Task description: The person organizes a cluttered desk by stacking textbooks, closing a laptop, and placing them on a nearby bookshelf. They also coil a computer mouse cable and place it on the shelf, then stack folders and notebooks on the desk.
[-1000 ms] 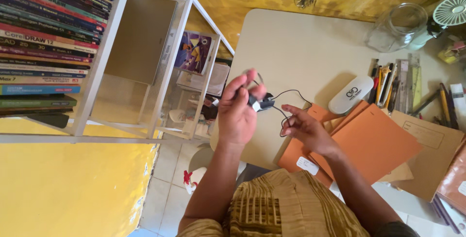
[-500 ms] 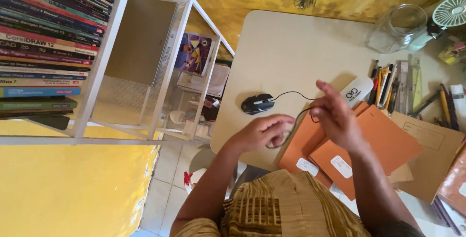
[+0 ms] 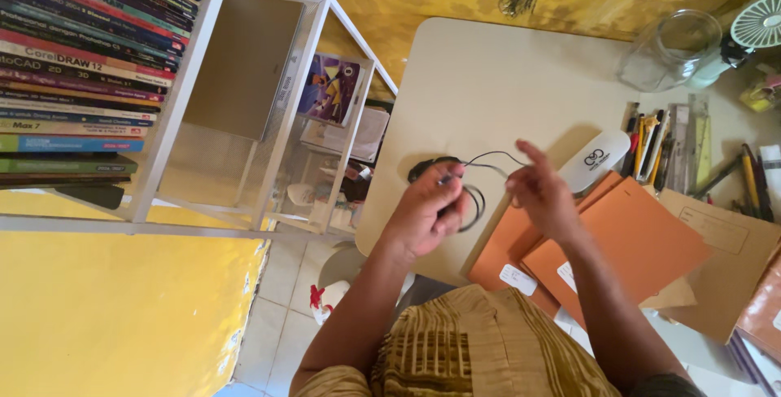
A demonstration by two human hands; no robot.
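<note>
A cream desk [image 3: 488,63] is carrying orange folders [image 3: 643,242] and a black computer mouse [image 3: 423,167], which is lying near the desk's left edge, mostly hidden. The left hand [image 3: 429,211] is pinching the mouse's thin black cable [image 3: 488,158], looped beside it, while the right hand [image 3: 541,194] is gripping the cable's other stretch.

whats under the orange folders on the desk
The orange folders lie on the cream table, and a tan envelope shows beneath their right edge. Whatever else lies under them is covered.
</note>
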